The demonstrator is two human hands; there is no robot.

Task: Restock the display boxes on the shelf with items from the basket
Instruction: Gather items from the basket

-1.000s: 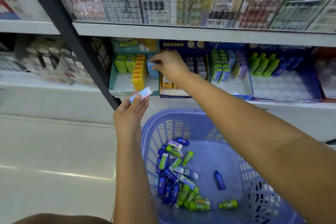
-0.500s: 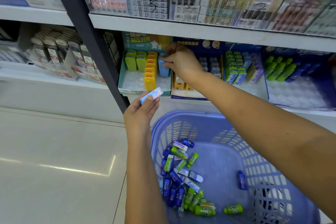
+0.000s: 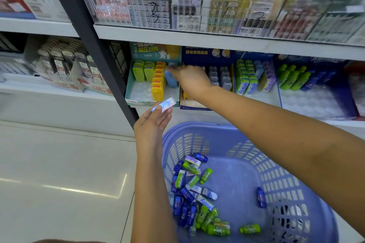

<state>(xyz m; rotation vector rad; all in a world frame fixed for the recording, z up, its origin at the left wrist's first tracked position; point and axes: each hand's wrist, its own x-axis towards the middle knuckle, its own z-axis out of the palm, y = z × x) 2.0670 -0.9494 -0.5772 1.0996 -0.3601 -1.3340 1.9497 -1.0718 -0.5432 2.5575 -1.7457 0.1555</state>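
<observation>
while the shelf (image 3: 197,117) is carrying a teal display box (image 3: 142,102) above the lilac basket (image 3: 197,126) of green and blue tubes (image 3: 197,203), the right hand (image 3: 190,80) is touching a blue case (image 3: 171,82) there, grip unclear; the left hand (image 3: 151,126) is clamping its fingers on a pale blue-pink packet (image 3: 164,104).

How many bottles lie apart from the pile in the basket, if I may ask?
2: a blue bottle mid-floor, a green bottle nearer the camera; the right arm may hide others.
</observation>
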